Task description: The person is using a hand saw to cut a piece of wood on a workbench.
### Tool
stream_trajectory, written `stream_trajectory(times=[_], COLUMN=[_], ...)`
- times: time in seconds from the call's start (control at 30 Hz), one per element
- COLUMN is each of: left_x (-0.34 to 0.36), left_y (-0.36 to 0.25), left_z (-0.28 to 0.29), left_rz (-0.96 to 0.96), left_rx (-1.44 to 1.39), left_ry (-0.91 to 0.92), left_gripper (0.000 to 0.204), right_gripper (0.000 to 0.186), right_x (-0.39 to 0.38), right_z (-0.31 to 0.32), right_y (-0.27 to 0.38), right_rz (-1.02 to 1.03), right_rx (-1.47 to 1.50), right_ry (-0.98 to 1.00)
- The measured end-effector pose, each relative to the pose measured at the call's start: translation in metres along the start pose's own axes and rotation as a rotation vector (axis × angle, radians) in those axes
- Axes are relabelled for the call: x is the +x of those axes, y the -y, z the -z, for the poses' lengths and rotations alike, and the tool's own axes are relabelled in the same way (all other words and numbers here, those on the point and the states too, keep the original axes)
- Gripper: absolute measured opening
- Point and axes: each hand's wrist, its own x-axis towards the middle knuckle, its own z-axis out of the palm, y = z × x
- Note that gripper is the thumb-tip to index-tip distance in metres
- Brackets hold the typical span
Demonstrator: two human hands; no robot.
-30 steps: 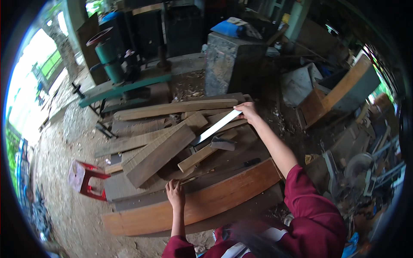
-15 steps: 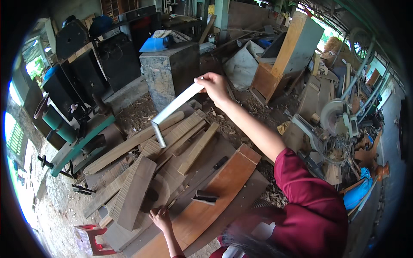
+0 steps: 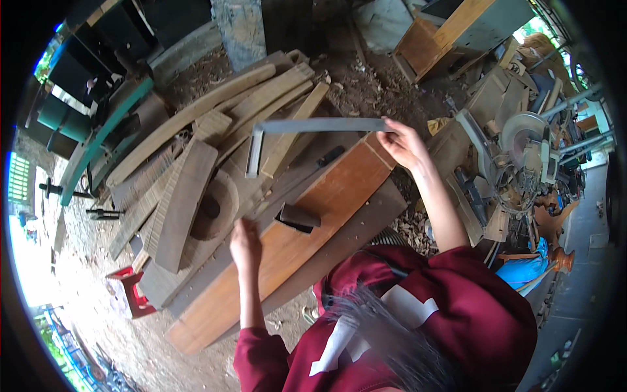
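Observation:
My right hand (image 3: 401,142) grips the end of the long arm of an L-shaped metal square (image 3: 320,126). Raised above the bench, the square reaches leftward, its short leg hanging down over the wood pieces. My left hand (image 3: 246,247) is closed and slightly blurred over the left edge of a long orange-brown board (image 3: 261,271); whatever its fingers hold is hidden. On that board sits a small dark block (image 3: 298,217) with a slot-like opening. Beside my left hand lies wood with a round hollow (image 3: 215,206), and next to that a dark plank (image 3: 187,208).
Several rough wood lengths (image 3: 196,153) are stacked at the far left of the bench. A red stool (image 3: 135,292) stands at lower left, a green metal frame (image 3: 108,140) beyond it. Tools and scrap, including a round-bladed machine (image 3: 524,134), crowd the right. A worn cabinet (image 3: 240,36) is behind.
The square has swung from a slant to nearly level, and my right hand has moved right and lower. My left hand has lifted from the wood with the round hollow. The view has tilted downward.

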Motion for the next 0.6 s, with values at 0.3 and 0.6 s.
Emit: stream_trajectory(times=[0.3, 0.6], left_x=[0.022, 0.057], left_y=[-0.043, -0.045], left_z=[-0.058, -0.098], left_rz=[-0.487, -0.363], left_rx=[0.131, 0.276], left_ry=[0.365, 0.157], left_gripper=[0.063, 0.053], right_gripper=[0.01, 0.03], right_x=[-0.047, -0.04], right_z=[0.053, 0.069], right_y=[0.008, -0.014], right_rz=[0.068, 0.019], right_rx=[0.633, 0.542], right_ry=[0.091, 0.243])
